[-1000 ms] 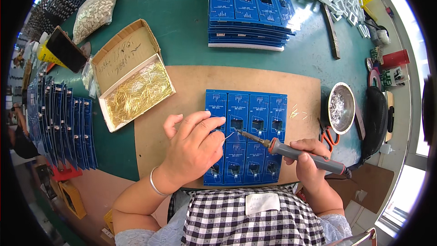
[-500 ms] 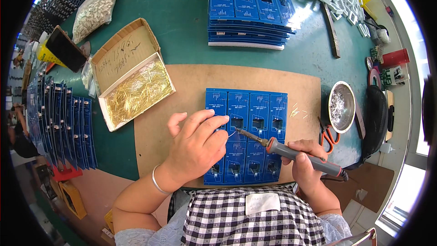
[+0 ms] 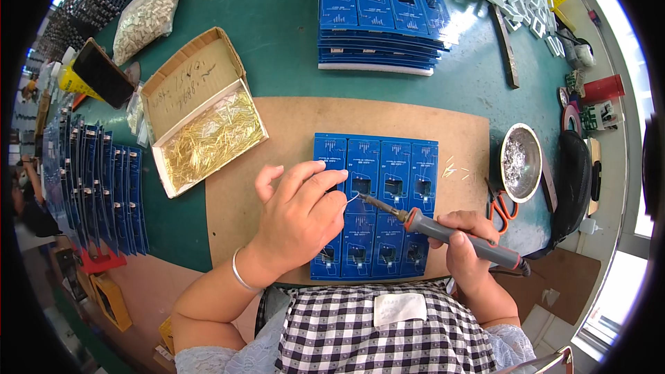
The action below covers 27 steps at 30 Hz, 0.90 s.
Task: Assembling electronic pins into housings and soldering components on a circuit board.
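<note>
a: from the head view, where do we have our hands?

b: our left hand (image 3: 299, 216) lies on the blue circuit board panel (image 3: 377, 202), fingers curled, pinching a thin wire (image 3: 352, 198). our right hand (image 3: 465, 248) is wrapped round the soldering iron (image 3: 443, 230), its tip at the panel's middle.

a: and around the panel?

b: an open box of gold pins (image 3: 208, 140) to its left, a metal dish (image 3: 521, 161) to its right, stacked blue boards (image 3: 379, 17) beyond it.

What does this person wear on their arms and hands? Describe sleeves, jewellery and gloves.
Both hands are bare, with no gloves. The left hand has a thin silver bangle at the wrist. The right hand has none. Short pale lacy sleeves cover the upper arms.
</note>
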{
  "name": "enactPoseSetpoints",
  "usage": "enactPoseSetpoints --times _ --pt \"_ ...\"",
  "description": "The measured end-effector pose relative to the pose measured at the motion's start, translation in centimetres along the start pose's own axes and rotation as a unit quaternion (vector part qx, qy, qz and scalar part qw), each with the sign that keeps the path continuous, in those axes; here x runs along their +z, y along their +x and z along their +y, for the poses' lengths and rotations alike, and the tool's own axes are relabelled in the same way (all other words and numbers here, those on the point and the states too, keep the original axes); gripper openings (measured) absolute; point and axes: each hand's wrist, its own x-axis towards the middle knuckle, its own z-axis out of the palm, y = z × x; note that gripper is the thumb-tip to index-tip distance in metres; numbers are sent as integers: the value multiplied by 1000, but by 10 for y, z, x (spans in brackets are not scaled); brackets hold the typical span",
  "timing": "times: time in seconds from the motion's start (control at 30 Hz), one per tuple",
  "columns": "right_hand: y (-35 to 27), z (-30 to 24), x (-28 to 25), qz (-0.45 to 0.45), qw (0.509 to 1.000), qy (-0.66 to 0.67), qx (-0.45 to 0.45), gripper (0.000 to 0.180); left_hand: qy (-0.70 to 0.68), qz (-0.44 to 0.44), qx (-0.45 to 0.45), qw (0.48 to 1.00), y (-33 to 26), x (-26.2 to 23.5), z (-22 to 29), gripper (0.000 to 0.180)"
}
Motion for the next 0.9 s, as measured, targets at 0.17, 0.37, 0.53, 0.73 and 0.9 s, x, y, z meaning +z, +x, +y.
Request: enactPoseSetpoints --times 0.17,0.37,0.53,0.73,0.9 --pt "-1 -3 -10 -14 1000 -5 -23 35 -3 -9 -2 1000 1 -8 6 16" --pt "-5 -4 -28 52 998 36 -29 32 -13 -24 32 999 13 -2 18 18" --pt "-7 2 -37 45 997 66 -11 27 -12 -32 51 998 21 7 23 19" --pt "-8 10 -36 42 998 40 -4 24 -15 -40 53 998 25 12 25 19" --pt "-6 11 -34 42 998 49 4 22 -13 -48 48 998 24 13 25 18"
